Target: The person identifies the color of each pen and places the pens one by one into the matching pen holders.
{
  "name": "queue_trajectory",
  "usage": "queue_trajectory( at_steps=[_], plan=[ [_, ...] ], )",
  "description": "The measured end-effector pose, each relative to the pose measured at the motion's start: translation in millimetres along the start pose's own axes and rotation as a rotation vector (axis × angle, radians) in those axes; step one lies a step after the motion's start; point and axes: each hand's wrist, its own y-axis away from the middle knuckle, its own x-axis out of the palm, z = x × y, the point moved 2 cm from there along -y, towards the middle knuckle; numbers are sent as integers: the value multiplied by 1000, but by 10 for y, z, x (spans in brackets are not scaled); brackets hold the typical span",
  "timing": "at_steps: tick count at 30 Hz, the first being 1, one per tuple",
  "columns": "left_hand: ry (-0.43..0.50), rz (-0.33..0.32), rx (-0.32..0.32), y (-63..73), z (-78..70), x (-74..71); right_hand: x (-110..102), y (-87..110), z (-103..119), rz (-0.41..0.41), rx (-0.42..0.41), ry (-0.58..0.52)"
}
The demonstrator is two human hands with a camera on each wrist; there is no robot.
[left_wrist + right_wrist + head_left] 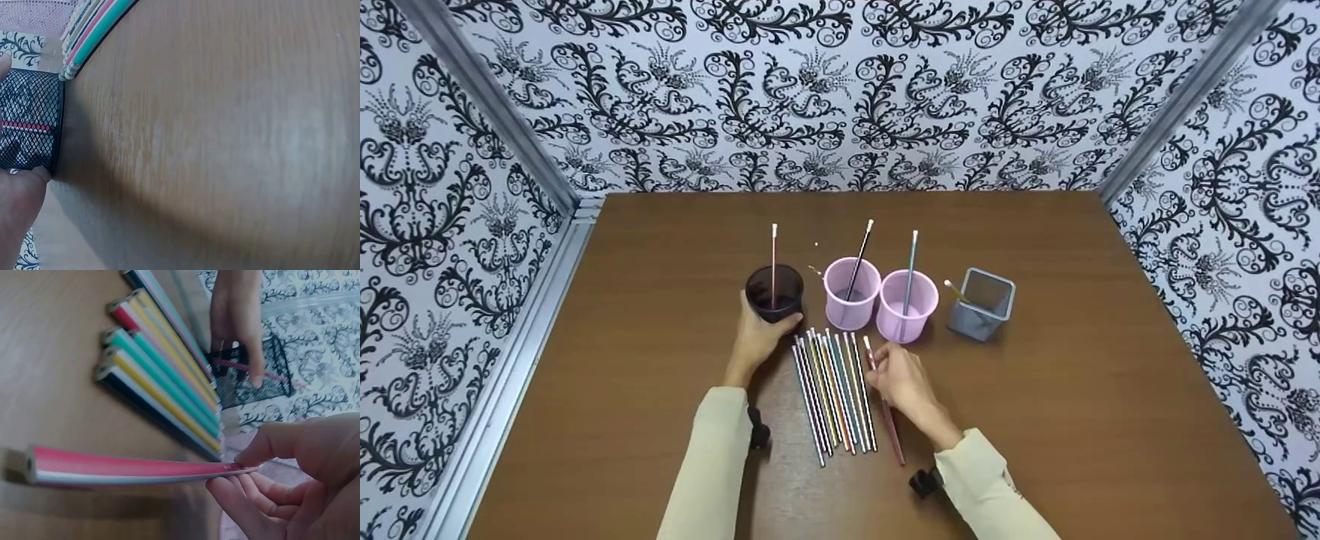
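Note:
My left hand (pixel 756 337) grips the near side of a round black mesh pencil cup (pixel 791 283), which holds one red pencil (pixel 774 259) leaning inside. In the left wrist view the thumb lies along the rim of the cup (pixel 28 95). My right hand (pixel 906 381) pinches a red-and-white striped pencil (pixel 124 467) near its white-tipped end. The pencil's other end points toward the near side of the table and looks raised off it in the right wrist view. Beside it, between the hands, several striped pencils (pixel 832 397) lie in a row.
Two pink mesh cups (pixel 847 311) (pixel 900 326) stand behind the row, holding a black pencil (pixel 861 255) and a blue pencil (pixel 911 262). A square grey mesh cup (pixel 976 324) at the right holds a yellowish pencil (pixel 958 292). Patterned walls (pixel 810 90) border the brown table (pixel 1072 375).

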Motion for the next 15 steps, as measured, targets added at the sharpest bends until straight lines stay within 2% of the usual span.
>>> queue_trajectory(
  at_steps=[4,8,15],
  plan=[
    [27,-12,2,-3,9,4,-50,10,156,24,-50,-27],
    [31,-22,-1,-8,19,11,-120,29,337,37,-134,-58],
    [24,-30,-9,-7,14,16,-262,11,654,15,-280,-276]
  ],
)
